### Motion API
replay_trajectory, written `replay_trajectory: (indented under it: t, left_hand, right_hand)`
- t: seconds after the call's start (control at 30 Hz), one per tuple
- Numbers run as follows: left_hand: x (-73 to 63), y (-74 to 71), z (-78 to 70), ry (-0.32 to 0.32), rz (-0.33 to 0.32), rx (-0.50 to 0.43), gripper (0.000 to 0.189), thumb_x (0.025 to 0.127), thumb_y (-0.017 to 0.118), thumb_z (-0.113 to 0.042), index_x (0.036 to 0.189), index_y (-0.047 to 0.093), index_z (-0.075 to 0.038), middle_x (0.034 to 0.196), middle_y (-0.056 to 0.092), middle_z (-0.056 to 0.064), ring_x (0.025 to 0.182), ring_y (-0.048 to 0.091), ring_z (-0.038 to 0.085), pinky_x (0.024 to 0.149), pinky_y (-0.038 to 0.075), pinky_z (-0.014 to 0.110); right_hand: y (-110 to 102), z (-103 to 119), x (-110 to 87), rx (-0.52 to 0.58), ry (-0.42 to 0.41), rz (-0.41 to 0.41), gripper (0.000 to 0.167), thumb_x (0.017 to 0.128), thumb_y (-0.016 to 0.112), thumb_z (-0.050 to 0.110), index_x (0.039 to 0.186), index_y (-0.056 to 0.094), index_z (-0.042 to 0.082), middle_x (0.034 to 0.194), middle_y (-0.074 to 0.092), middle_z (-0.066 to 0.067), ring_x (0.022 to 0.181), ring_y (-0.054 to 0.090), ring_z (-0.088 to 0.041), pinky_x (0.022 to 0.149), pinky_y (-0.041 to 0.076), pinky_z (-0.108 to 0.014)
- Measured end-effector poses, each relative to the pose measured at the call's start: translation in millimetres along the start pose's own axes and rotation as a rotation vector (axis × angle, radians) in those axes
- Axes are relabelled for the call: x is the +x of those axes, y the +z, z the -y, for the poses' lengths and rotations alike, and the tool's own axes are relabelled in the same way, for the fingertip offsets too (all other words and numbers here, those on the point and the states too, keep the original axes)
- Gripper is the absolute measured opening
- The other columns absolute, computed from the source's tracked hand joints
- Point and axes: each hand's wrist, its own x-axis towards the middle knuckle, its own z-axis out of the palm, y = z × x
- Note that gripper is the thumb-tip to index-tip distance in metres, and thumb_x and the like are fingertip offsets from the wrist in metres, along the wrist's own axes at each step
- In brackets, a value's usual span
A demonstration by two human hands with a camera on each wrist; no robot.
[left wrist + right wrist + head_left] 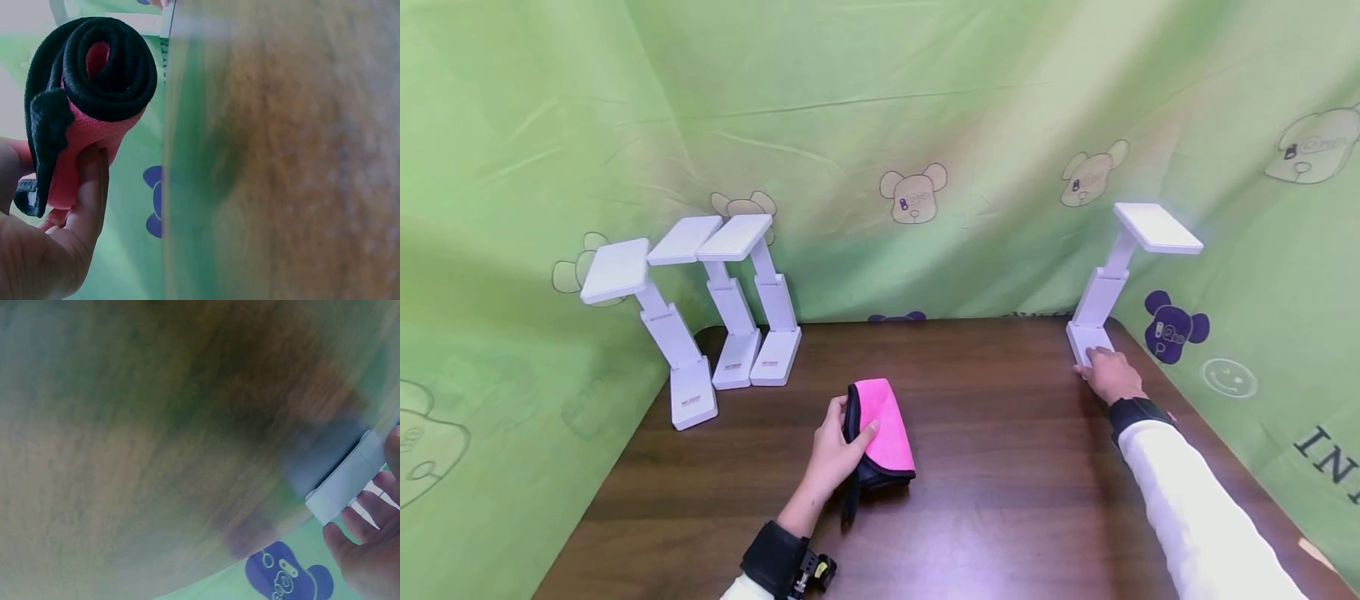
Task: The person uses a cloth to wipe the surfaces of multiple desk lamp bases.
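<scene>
My left hand (837, 446) grips a rolled cloth (886, 425), pink with black edging, above the table. The thumb lies over its pink face. In the left wrist view the cloth's coiled end (109, 69) shows a dark outer side, and a black strap hangs beside it. At the far right, my right hand (1111, 377) holds the base of a white folding desk lamp (1101, 292) that stands upright. Its fingers lie along the edge of the lamp base (347, 478) in the right wrist view; part of the hand is cut off there.
A group of three similar white desk lamps (685, 342) stands at the back left of the brown wooden table (985, 467). Green fabric (970, 108) with bear prints hangs behind the table and along both sides.
</scene>
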Motion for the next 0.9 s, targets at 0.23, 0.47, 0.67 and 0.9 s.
replay_trajectory:
  t: [0.23,0.47,0.67,0.9]
  left_hand:
    - [-2.3,-0.7,-3.6,0.02,0.007,0.01,0.058,0.094,0.073,-0.026,0.139,0.043,-0.005,0.122,0.068,0.021,0.101,0.067,0.026,0.093,0.054,0.047]
    - [7.4,-0.5,-15.6,0.045,-0.002,-0.015,0.059,0.094,0.073,-0.025,0.14,0.042,-0.005,0.125,0.066,0.021,0.105,0.067,0.028,0.096,0.054,0.048]
    - [16.8,16.4,-32.0,0.023,-0.114,-0.032,0.063,0.088,0.08,-0.025,0.136,0.045,-0.004,0.118,0.069,0.018,0.098,0.069,0.026,0.089,0.058,0.043]
    - [23.3,35.5,-56.5,0.072,-0.264,0.022,0.052,0.081,0.086,-0.024,0.119,0.056,-0.005,0.105,0.068,0.012,0.086,0.069,0.023,0.076,0.059,0.036]
  right_hand:
    - [0.1,-1.2,-1.0,0.034,0.031,-0.023,0.05,0.102,0.057,0.022,0.129,0.044,-0.018,0.129,0.044,-0.045,0.117,0.043,-0.064,0.091,0.042,-0.074]
    - [-8.4,24.1,1.0,0.108,-0.011,-0.157,0.047,0.099,0.053,0.014,0.124,0.04,-0.024,0.119,0.044,-0.05,0.112,0.044,-0.067,0.092,0.036,-0.077]
    - [-15.8,123.5,-24.6,0.396,-0.354,-0.354,0.042,0.091,0.057,-0.008,0.132,0.05,-0.016,0.124,0.054,-0.038,0.113,0.052,-0.051,0.098,0.041,-0.064]
    - [-15.5,256.2,-84.2,0.727,-0.58,-0.12,0.032,0.102,0.059,0.011,0.132,0.062,-0.001,0.122,0.066,-0.016,0.109,0.067,-0.027,0.088,0.057,-0.039]
